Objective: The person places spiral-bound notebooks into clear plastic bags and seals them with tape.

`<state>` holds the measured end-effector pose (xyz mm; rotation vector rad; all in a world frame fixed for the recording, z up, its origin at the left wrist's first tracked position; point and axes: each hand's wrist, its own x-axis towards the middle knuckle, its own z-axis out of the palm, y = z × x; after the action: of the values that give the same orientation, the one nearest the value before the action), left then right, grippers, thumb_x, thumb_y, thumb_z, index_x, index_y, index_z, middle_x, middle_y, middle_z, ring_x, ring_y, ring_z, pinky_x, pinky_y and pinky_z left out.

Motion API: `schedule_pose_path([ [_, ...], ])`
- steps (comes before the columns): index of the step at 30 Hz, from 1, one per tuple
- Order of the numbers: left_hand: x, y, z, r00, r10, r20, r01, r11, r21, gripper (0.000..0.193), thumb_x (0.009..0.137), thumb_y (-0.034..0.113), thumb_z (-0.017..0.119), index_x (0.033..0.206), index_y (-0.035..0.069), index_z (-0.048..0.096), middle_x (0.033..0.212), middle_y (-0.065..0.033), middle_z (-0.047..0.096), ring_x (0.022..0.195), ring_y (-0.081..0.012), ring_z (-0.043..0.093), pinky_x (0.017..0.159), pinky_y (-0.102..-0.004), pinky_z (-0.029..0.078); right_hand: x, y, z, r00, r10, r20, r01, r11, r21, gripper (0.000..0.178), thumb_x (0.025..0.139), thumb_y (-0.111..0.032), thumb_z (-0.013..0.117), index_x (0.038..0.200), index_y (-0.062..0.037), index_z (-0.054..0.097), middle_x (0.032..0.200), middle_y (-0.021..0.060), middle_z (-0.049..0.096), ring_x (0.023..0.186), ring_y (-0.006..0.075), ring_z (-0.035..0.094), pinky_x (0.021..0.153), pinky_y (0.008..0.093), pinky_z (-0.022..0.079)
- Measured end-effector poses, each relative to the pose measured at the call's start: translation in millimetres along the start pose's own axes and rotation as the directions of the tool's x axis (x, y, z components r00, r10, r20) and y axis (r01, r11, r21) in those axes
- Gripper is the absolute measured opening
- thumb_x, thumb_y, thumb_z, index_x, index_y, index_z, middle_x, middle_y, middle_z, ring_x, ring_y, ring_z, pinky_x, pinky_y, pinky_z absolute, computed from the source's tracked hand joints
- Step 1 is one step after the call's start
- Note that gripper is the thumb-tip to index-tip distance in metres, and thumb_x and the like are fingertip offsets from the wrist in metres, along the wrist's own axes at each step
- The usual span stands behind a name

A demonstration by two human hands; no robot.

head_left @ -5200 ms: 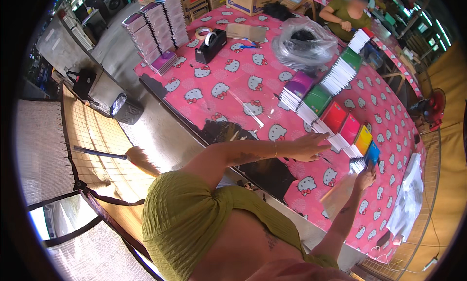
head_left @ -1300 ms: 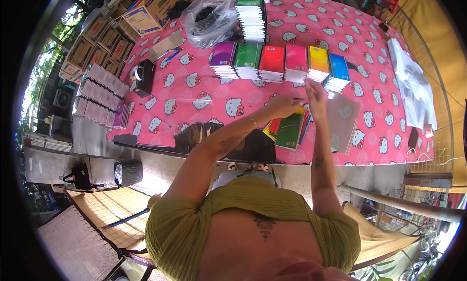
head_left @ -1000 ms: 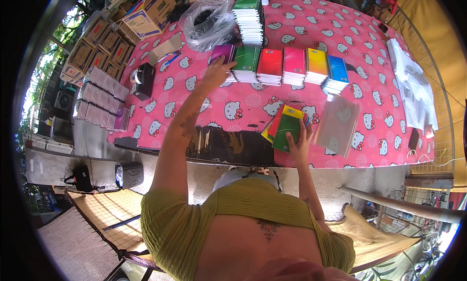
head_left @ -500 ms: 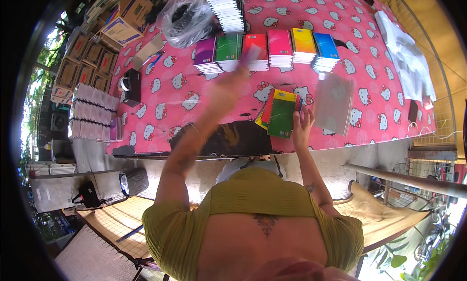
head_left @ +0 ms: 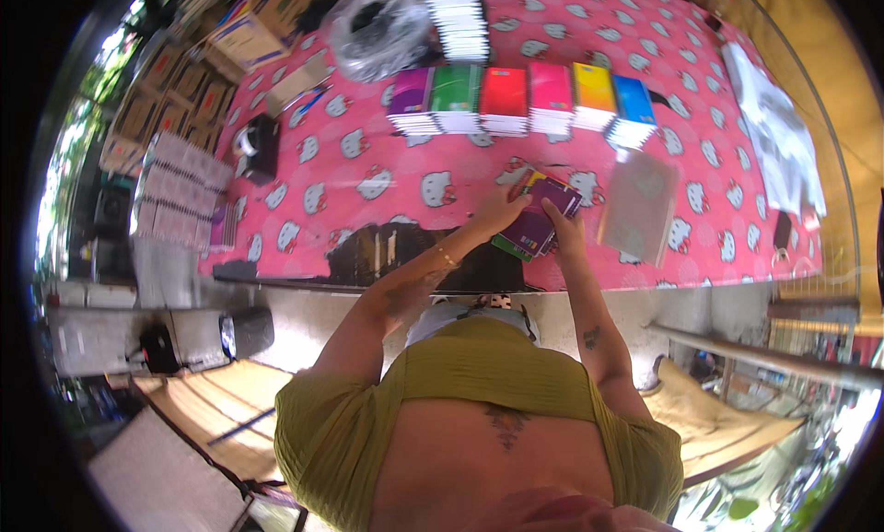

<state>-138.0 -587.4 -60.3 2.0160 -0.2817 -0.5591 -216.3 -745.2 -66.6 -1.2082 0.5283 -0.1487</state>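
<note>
A purple notebook (head_left: 541, 221) lies on top of a small pile of notebooks near the table's front edge. Under it, a green notebook (head_left: 508, 248) peeks out at the lower left, and yellow and red edges show at the far side. My left hand (head_left: 500, 211) grips the purple notebook at its left edge. On the right side, my right hand (head_left: 566, 232) closes on the same notebook, its thumb on the cover. To the right of the pile lies a stack of clear plastic sleeves (head_left: 640, 208).
Colour-sorted notebook stacks stand in a row beyond my hands, including a red stack (head_left: 504, 99) and a blue stack (head_left: 633, 108). Behind them rises a tall stack (head_left: 459, 30) beside a clear plastic bag (head_left: 376, 35). A black box (head_left: 258, 150) and piled notebooks (head_left: 180, 191) are at left.
My left hand has come back from the row of stacks with the purple notebook, now on top of the pile. My right hand has moved onto it from the green notebook's edge.
</note>
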Motion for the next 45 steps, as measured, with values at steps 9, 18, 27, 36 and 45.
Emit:
schedule_pose_path([
  [9, -121, -7, -104, 0.685, 0.72, 0.114, -0.632, 0.508, 0.585, 0.066, 0.078, 0.013, 0.075, 0.137, 0.009, 0.047, 0.147, -0.0195, 0.044, 0.136, -0.0331, 0.045, 0.115, -0.05, 0.031, -11, -18, 40, 0.723, 0.416, 0.551, -0.574, 0.806, 0.145, 0.042, 0.086, -0.013, 0.07, 0.123, -0.0043, 0.053, 0.106, 0.0102, 0.066, 0.089, 0.0216, 0.069, 0.075, 0.0343, 0.06],
  [18, -179, -63, -245, 0.822, 0.536, -0.192, -0.564, 0.814, -0.141, 0.081, 0.072, -0.006, 0.08, 0.137, 0.009, 0.034, 0.132, -0.0137, 0.05, 0.129, -0.0233, 0.049, 0.106, -0.0384, 0.043, -60, 19, 240, 0.761, -0.27, 0.59, 0.124, 0.953, 0.277, 0.088, 0.089, -0.053, 0.066, 0.152, -0.0038, 0.029, 0.142, 0.0131, 0.047, 0.124, 0.0237, 0.054, 0.101, 0.0384, 0.048],
  [27, -169, -192, -304, 0.946, 0.209, -0.247, -0.303, 0.841, -0.449, 0.108, 0.076, -0.003, 0.08, 0.157, 0.012, 0.009, 0.145, -0.0098, 0.041, 0.131, -0.0213, 0.044, 0.106, -0.0374, 0.044, -77, 123, 350, 0.724, -0.289, 0.627, 0.281, 0.953, 0.115, 0.111, 0.068, -0.015, 0.092, 0.154, -0.0065, 0.023, 0.142, 0.0141, 0.045, 0.128, 0.0233, 0.048, 0.108, 0.039, 0.042],
  [36, -166, -198, -300, 0.873, 0.391, -0.293, -0.477, 0.812, -0.338, 0.107, 0.073, 0.006, 0.085, 0.153, 0.008, 0.013, 0.135, -0.0114, 0.044, 0.127, -0.0232, 0.048, 0.105, -0.0385, 0.043, -97, 126, 358, 0.75, -0.368, 0.55, 0.44, 0.898, 0.001, 0.103, 0.07, -0.024, 0.092, 0.15, -0.0085, 0.03, 0.132, 0.0137, 0.052, 0.123, 0.0236, 0.053, 0.104, 0.0386, 0.045],
  [45, -161, -201, -300, 0.89, 0.375, -0.258, -0.448, 0.823, -0.348, 0.095, 0.07, 0.014, 0.089, 0.139, 0.006, 0.023, 0.13, -0.0126, 0.05, 0.123, -0.023, 0.053, 0.101, -0.0377, 0.046, -82, 126, 341, 0.679, -0.372, 0.633, 0.52, 0.852, -0.058, 0.097, 0.07, -0.028, 0.091, 0.147, -0.0069, 0.036, 0.126, 0.0136, 0.059, 0.118, 0.0236, 0.058, 0.101, 0.0384, 0.047],
])
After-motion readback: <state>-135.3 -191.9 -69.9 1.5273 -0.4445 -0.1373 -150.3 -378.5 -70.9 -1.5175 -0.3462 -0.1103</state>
